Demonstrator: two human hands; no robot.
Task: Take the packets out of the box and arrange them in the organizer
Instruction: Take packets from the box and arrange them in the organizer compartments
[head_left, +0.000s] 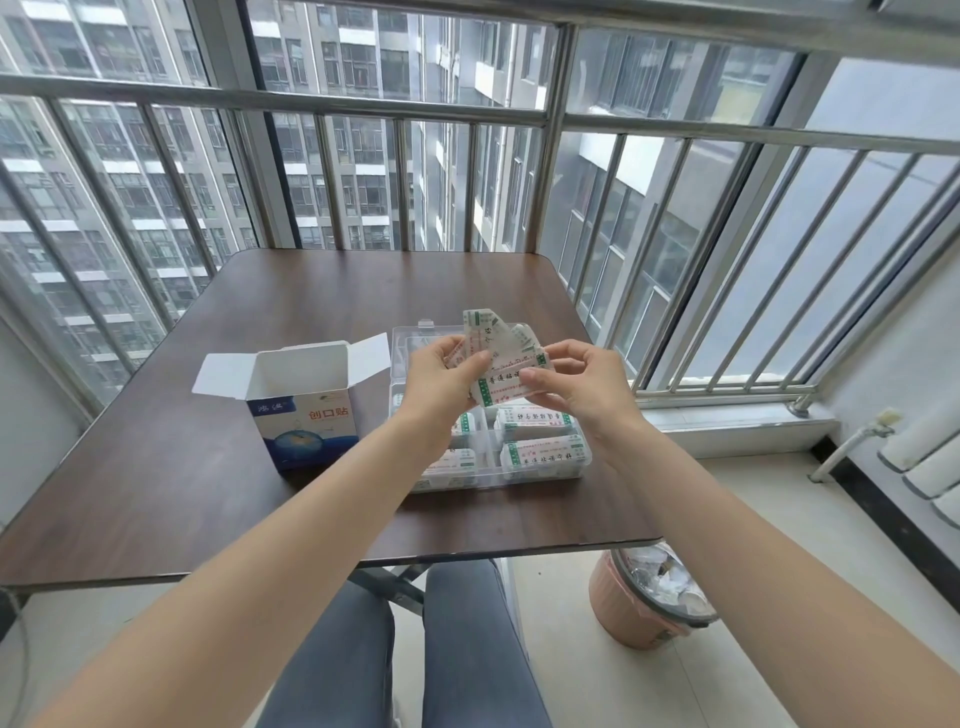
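Observation:
A fanned bunch of white bandage packets (498, 358) with green and red print is held above the clear plastic organizer (540, 470). My left hand (439, 376) grips the bunch from the left and my right hand (576, 382) pinches it from the right. Stacks of packets (543, 452) lie in the organizer's near compartments; the left ones are partly hidden by my left wrist. The blue and white box (306, 421) stands open to the left of the organizer, its flaps spread; its inside is not visible.
The dark brown table (182, 467) stands against a railing with metal bars (395, 182). The organizer's clear lid (415, 338) is tilted back behind it. A pink waste bin (644, 603) with scraps sits on the floor under the table's right corner. My knees are under the near edge.

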